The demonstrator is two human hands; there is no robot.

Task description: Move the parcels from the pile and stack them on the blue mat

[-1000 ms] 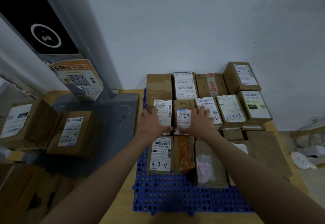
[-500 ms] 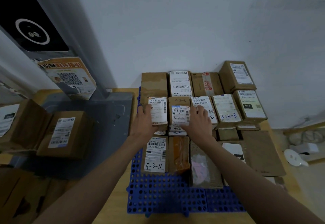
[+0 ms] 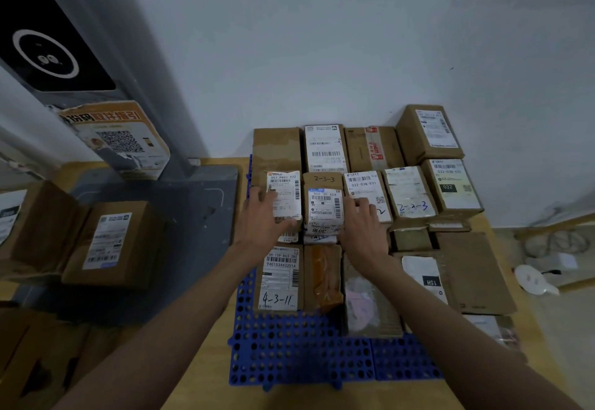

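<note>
Many parcels are already stacked on the blue mat (image 3: 299, 358) in the middle of the frame. Two more boxes (image 3: 111, 242) are seen at the left, so work seems to be left. The left hand (image 3: 262, 219) is laid flat on a labelled parcel (image 3: 285, 195), gripping nothing. The right hand (image 3: 360, 226) is pressed flat beside the middle parcel (image 3: 323, 207). Since a second ago, both parcels have been pushed closer together.
</note>
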